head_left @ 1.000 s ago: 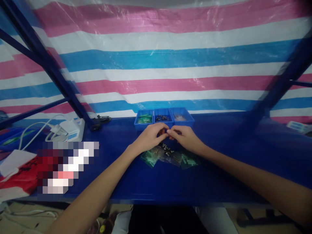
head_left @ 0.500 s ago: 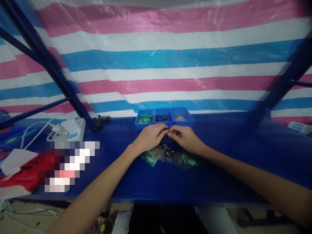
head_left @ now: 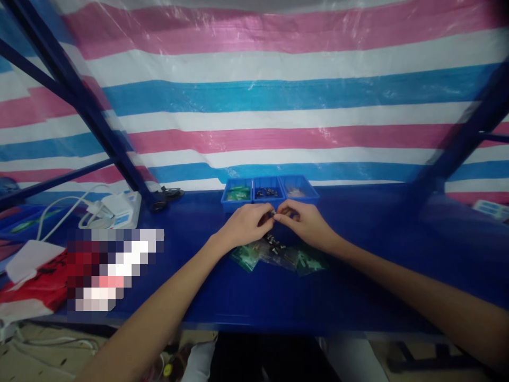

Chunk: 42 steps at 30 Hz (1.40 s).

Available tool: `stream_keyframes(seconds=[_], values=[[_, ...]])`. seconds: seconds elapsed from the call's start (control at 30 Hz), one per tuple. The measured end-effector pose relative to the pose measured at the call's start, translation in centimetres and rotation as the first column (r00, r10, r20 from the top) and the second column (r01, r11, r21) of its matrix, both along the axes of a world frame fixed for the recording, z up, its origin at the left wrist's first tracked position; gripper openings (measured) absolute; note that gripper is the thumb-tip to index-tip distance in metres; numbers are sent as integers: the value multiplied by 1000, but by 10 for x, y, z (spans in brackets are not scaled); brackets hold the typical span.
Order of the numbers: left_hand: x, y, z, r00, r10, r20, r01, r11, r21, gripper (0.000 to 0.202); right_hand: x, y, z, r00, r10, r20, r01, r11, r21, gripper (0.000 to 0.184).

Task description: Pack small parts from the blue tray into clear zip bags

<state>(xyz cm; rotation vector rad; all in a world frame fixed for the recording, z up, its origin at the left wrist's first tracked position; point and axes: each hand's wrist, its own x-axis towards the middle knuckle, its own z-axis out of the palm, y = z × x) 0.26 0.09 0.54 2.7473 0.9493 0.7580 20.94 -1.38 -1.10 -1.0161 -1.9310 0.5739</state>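
Observation:
My left hand (head_left: 250,222) and my right hand (head_left: 303,218) meet fingertip to fingertip over the table, just in front of the blue bins. Both are closed in a pinch. Between the fingertips shows a small metallic piece (head_left: 273,213), too small to name and mostly covered by fingers. Below the hands lies a loose pile of small black-and-silver screw-like parts (head_left: 274,245) on a clear plastic bag (head_left: 280,259). A green-tinted bag (head_left: 246,258) lies left of the pile, and another green-tinted bag (head_left: 310,263) lies to its right.
Three joined blue bins hold green packets (head_left: 238,193), dark small parts (head_left: 267,192) and clear, pale contents (head_left: 294,192). On the left of the blue table (head_left: 254,302) are a white power strip (head_left: 129,209) with cables and a red-and-white bag (head_left: 47,286). Blue frame posts (head_left: 95,119) flank the table.
The fingertips have shifted slightly against each other, and the small piece between them shows a little more. The rest of the scene stays in place apart from a slight camera shift.

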Motion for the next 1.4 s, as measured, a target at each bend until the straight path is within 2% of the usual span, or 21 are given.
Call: stream_keyframes(seconds=[0.3,0.5,0.83,1.1,1.27,1.33,1.4], values=[[1,2,-4,995,-5,-96,15,994,104,27,-1,-1,1,997,26,-70,-29,999,-45,14],[1,1,-3,996,-9,-93,18,995,98,36,0,0,1,997,45,-69,-48,998,-37,15],[0,2,-2,996,44,-80,-36,995,96,39,1,0,3,997,23,71,-24,999,22,15],[-3,6,-6,992,106,-64,-95,983,159,40,2,0,1,972,-27,235,-21,980,197,18],[-8,11,-5,984,176,-15,-172,973,152,39,0,30,13,938,-211,276,74,898,433,17],[-11,12,-2,977,212,-28,-206,968,147,38,-5,51,18,911,-266,315,103,887,451,20],[-14,12,0,971,236,-32,-229,962,149,35,-11,69,20,880,-296,371,125,899,421,22]])
